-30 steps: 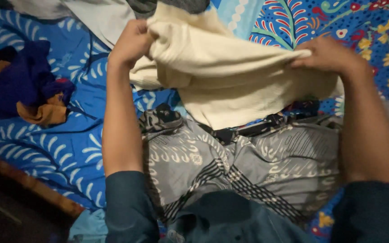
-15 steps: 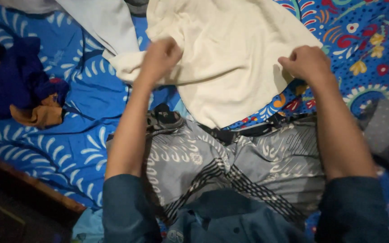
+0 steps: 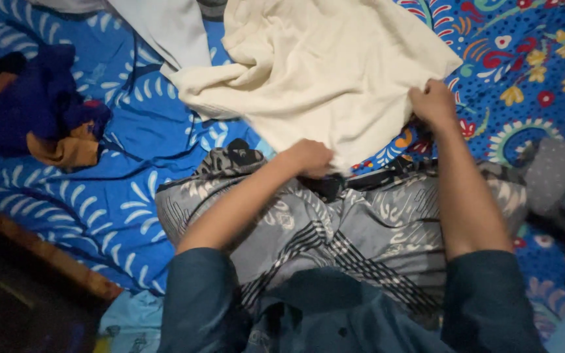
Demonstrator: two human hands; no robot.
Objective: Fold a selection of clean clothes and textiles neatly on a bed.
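Landmark: cream garment (image 3: 325,72), spread rumpled over the blue patterned bedsheet (image 3: 119,163).
Left hand (image 3: 308,158): at the near hem of the cream garment, closed on the cloth there; fingers tucked under the edge, grip mostly out of sight.
Right hand (image 3: 431,103): at the near right corner of the cream garment, pinched shut on that edge.
Hands together or apart: apart, both along the same near edge.
Position of cream garment: flat on the sheet, far part running up to the top of the view, near hem just above the grey patterned cloth (image 3: 361,229).
Step in hand: by judgement, laying out and squaring the garment, near edge held at two points.
Next move calls for: by judgement, an even pull or lift on both held points, keeping the hem level so the rumples in the middle smooth out.
Left of cream garment: pale grey cloth (image 3: 165,29), partly beneath it; farther left, a heap of dark blue and tan clothes (image 3: 40,117).
Right of cream garment: brightly flowered part of the sheet; a grey speckled thing (image 3: 554,173), kind unclear.
Hidden: sleeves and neckline of the cream garment not distinguishable; far edge cut off by the frame.
Hard to make out: dark lower left corner, only a wooden edge (image 3: 53,265) faintly showing.
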